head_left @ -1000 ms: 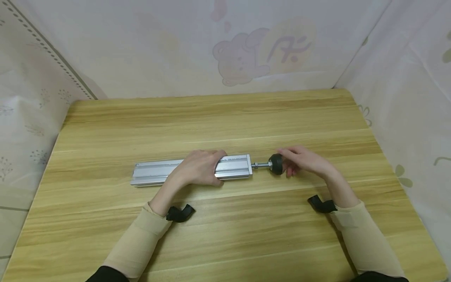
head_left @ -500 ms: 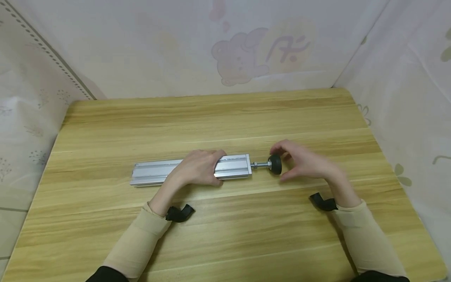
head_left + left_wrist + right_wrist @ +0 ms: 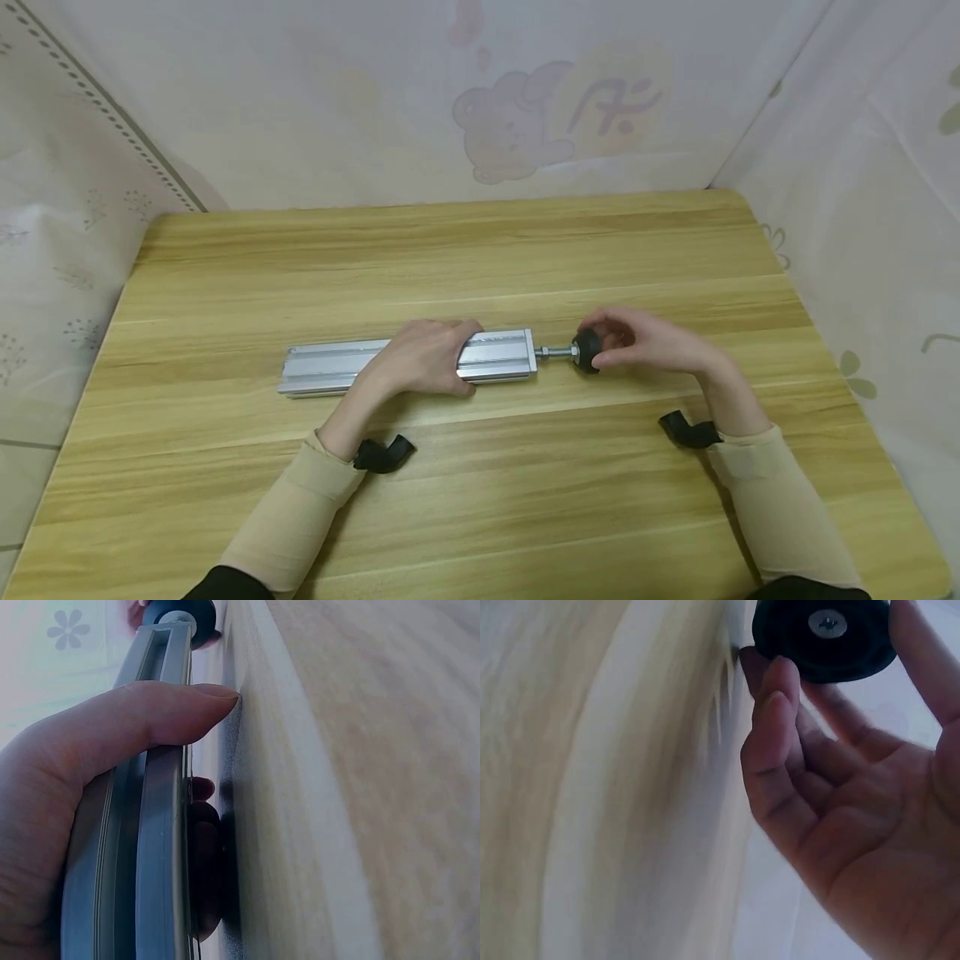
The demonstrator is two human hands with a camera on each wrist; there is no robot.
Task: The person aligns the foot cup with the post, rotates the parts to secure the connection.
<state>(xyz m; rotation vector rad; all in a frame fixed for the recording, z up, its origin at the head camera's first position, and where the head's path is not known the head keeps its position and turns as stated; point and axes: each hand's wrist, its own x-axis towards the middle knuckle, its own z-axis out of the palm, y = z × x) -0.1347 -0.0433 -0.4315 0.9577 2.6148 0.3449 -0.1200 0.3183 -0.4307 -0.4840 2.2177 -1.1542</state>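
Note:
A silver aluminium profile (image 3: 497, 355) lies lengthwise on the wooden table, with slots along its faces. From the plate at its right end sticks a threaded stud (image 3: 557, 352) with nuts, ending in a black levelling foot (image 3: 585, 352). My left hand (image 3: 420, 358) grips the profile from above; in the left wrist view the thumb crosses the slotted face (image 3: 124, 825) and the fingers reach round the other side. My right hand (image 3: 656, 340) pinches the foot between thumb and fingers. The right wrist view shows the foot's underside (image 3: 855, 652) with a cross-head screw in its centre.
The wood-grain table (image 3: 480, 500) extends around the profile on all sides. Pale patterned cloth (image 3: 337, 108) hangs behind it and at both sides. Black curved pieces (image 3: 384, 454) stick out from the beige sleeves at both wrists.
My right hand's fingers moved off the foot and spread wide half a second ago, then came in round it again. The left hand and the profile have stayed put.

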